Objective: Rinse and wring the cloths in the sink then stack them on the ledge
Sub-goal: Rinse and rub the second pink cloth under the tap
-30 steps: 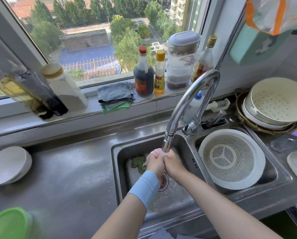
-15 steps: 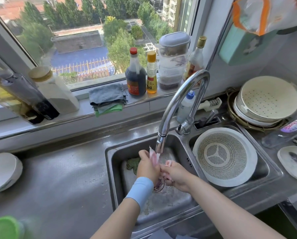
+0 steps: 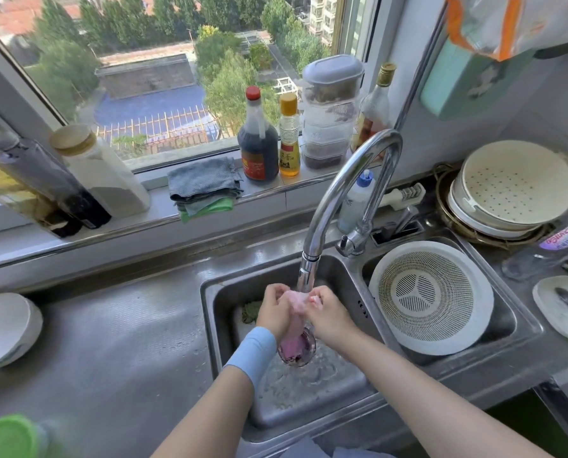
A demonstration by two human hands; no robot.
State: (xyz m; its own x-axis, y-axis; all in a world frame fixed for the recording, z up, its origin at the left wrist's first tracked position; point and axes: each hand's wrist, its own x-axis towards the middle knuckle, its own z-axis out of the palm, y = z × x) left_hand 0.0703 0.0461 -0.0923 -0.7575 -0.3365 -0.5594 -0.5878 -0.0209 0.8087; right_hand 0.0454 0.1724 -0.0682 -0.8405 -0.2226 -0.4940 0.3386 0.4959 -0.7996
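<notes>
Directly under the spout of the faucet (image 3: 338, 196), the left hand (image 3: 274, 312), which wears a pale blue wristband (image 3: 252, 352), and the right hand (image 3: 328, 320) both curl their fingers round the upper end of a pink cloth (image 3: 294, 322). Its twisted lower end hangs into the sink basin (image 3: 219, 325). A green cloth (image 3: 251, 312) lies in the basin just left of the faucet's spout. Behind and left of the faucet, folded cloths (image 3: 205, 185), grey on top, sit stacked on the window ledge (image 3: 158, 201). Right of the faucet, a white colander (image 3: 431, 297) fills the second basin.
</notes>
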